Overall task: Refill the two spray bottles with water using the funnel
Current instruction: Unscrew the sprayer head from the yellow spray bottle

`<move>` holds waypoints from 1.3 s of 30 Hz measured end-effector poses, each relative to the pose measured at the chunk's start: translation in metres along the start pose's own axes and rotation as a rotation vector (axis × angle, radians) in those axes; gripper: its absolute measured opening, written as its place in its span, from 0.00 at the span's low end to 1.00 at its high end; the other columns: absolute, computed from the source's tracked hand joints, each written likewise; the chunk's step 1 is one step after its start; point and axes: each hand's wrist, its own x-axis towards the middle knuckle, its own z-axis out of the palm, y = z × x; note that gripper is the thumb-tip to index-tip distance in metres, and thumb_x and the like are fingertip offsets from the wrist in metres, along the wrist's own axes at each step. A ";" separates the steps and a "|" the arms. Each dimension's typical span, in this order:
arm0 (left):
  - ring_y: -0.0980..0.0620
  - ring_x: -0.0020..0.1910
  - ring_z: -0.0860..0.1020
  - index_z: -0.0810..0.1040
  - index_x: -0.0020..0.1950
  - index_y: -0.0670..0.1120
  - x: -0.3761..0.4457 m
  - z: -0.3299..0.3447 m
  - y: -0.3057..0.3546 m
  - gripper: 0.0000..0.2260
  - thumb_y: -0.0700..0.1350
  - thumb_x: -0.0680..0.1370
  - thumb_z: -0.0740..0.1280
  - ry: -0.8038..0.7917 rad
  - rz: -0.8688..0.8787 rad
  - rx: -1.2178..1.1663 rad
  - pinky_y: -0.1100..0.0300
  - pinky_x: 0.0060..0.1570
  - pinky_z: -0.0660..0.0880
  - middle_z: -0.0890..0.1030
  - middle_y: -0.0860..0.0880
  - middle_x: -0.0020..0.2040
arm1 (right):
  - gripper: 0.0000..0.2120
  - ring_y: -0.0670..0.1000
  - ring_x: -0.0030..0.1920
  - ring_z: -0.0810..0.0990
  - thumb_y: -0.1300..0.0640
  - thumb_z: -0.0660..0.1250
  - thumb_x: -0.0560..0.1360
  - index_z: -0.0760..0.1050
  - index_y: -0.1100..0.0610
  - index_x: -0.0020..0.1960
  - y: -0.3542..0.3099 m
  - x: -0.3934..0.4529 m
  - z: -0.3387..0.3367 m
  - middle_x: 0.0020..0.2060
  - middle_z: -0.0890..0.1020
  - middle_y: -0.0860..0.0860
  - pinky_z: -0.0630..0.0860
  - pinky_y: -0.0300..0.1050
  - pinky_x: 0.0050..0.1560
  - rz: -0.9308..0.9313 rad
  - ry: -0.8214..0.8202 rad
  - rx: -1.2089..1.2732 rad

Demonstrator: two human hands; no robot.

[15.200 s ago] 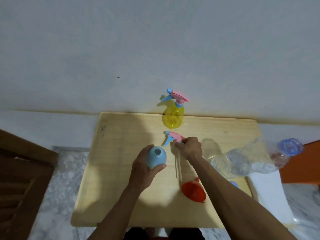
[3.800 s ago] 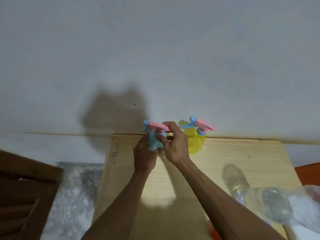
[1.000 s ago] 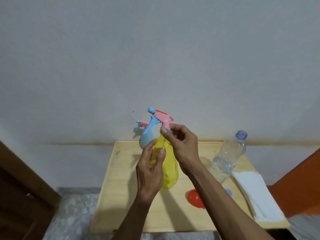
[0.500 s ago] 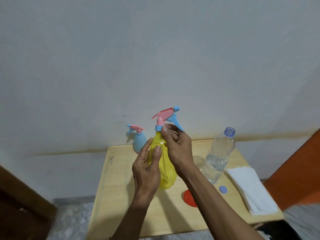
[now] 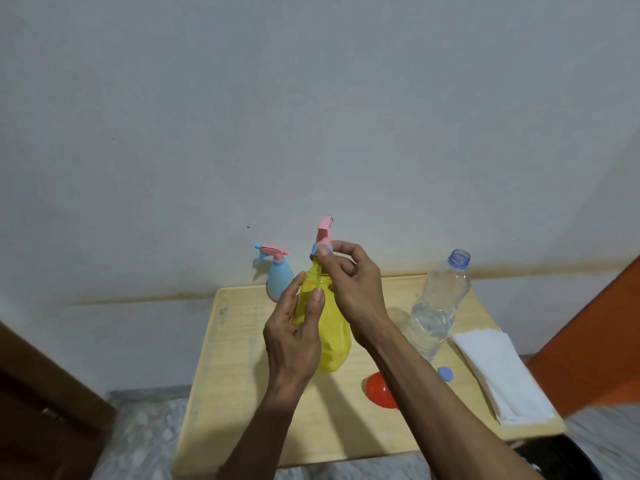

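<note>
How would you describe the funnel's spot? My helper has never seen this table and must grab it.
On the wooden table, look at the near side, in front of the clear water bottle. The funnel lies there, partly hidden under the person's right forearm. It is the only bright red thing on the table.

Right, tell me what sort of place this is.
Probably a plain room in a home, not a workshop or lab, though little of it shows. A small wooden table stands against a bare painted wall, on a marble-patterned floor, and dark wooden furniture sits at the left.
</note>
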 end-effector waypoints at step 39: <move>0.52 0.54 0.79 0.77 0.63 0.50 -0.015 -0.023 -0.156 0.32 0.65 0.63 0.74 0.013 -0.256 0.433 0.47 0.54 0.79 0.79 0.53 0.57 | 0.14 0.47 0.36 0.77 0.53 0.70 0.80 0.81 0.66 0.49 0.125 0.107 -0.108 0.38 0.79 0.52 0.79 0.43 0.47 0.319 0.385 -0.009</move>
